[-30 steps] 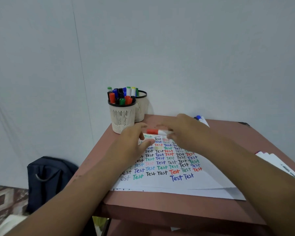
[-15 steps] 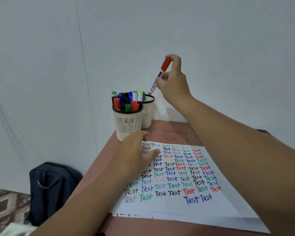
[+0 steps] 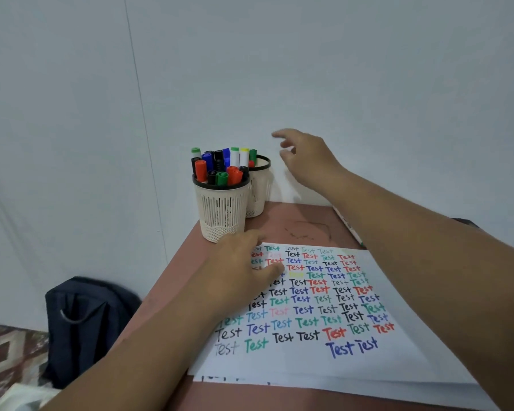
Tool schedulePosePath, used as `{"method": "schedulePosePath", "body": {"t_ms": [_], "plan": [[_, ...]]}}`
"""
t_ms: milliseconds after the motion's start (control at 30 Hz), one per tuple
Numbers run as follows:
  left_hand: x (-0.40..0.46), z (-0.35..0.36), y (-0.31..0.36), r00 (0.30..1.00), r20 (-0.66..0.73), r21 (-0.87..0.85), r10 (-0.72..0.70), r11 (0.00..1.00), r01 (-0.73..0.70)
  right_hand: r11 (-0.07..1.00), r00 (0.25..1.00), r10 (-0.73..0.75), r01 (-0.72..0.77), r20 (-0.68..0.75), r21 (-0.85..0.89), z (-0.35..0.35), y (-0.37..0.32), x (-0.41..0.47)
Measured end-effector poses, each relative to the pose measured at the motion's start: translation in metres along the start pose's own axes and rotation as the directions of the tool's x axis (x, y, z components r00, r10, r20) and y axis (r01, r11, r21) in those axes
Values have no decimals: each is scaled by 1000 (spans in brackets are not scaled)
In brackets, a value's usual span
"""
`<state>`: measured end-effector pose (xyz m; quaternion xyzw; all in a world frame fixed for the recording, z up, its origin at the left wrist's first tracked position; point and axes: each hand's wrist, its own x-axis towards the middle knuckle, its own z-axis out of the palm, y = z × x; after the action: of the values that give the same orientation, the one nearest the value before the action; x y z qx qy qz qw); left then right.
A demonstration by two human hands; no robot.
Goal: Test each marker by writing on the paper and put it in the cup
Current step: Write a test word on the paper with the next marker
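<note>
Right fingers: those of the right hand [image 3: 310, 157] are spread and loosely extended, holding nothing, raised in the air just right of the rear cup [image 3: 260, 188].
Left fingers: those of the left hand [image 3: 244, 266] lie relaxed and flat, pressing the upper left corner of the paper [image 3: 324, 310]; thumb extended over the writing.
Paper: white sheet flat on the surface [image 3: 297, 223], covered in rows of the word "Test" in black, blue, green and red.
Front cup [image 3: 221, 207]: white slotted holder, black rim, packed with upright markers [image 3: 220, 167] with red, green, blue and black caps; stands at the far left corner, just beyond the left hand.
Rear cup: touching or just behind the front one; contents largely hidden.
Loose marker [image 3: 346, 222]: lies at the far right edge, partly hidden by the right forearm.
Floor: dark bag [image 3: 86, 321] against the wall.
</note>
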<state>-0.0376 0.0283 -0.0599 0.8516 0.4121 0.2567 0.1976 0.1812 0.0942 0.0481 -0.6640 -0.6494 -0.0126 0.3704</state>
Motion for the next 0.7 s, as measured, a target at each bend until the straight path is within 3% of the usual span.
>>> {"method": "schedulePosePath", "body": {"t_ms": [167,267,500,700], "plan": [[-3,-2,1,998,58,59,-21,998,17,886,945,92,67,315,-458,-47,40,-29],[-4,-4,5,996,88,88,-17,996,9,775,894,213,92,395,-625,-64,70,-49],[-4,-6,8,991,128,13,-44,999,42,752,836,268,130,479,-647,-71,98,-80],[-3,-5,9,991,124,42,-48,998,43,796,833,358,-35,422,-605,-63,94,-86]]}}
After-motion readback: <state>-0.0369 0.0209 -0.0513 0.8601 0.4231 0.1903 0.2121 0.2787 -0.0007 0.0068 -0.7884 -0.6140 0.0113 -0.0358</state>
